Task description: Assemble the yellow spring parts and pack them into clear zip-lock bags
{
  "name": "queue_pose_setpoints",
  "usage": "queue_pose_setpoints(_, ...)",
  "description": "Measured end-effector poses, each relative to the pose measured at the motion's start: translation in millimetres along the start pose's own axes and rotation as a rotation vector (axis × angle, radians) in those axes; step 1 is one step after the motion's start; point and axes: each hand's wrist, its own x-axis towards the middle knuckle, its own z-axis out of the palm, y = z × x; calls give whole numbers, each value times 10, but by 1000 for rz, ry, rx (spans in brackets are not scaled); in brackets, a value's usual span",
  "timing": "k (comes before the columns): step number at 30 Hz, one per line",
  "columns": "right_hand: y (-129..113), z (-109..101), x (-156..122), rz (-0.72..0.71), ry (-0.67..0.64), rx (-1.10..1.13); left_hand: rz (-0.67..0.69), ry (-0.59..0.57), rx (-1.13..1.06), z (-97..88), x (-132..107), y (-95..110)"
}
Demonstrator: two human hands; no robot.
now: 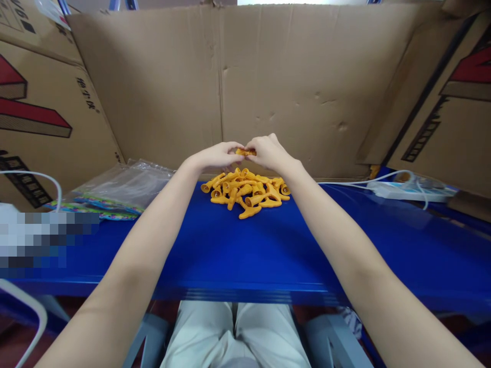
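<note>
Both of my hands meet in front of the cardboard, just above a heap of yellow-orange plastic pieces [245,189]. One small yellow-orange plastic piece [245,152] is pinched between them. My left hand [218,155] grips its left end, and my right hand [268,152] has its fingers closed on the right end. Fingers cover most of this piece, so its full shape is hidden. Below, the heaped pieces look like short branching tubes, several with round hollow ends. They lie loose on the blue tabletop [245,250].
Clear plastic bags [123,184] with colourful edges lie at the left. A white power strip [414,190] with cables sits at the right. Cardboard [287,76] walls the back, with printed boxes [38,112] at the left side.
</note>
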Motion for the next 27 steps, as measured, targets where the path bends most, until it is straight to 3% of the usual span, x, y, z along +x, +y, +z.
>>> queue_pose_setpoints(4,-83,18,20,-77,40,27,-66,60,111,-37,-17,5)
queue_pose_setpoints(10,-163,-51,-11,-94,-17,168,-109,23,206,-153,-87,-15)
queue_pose_setpoints(18,54,-89,-60,-6,-247,316,-150,-41,296,-165,-116,-50)
queue_pose_setpoints(27,77,-82,-63,-12,-257,269,-187,-91,257,-115,-97,-97)
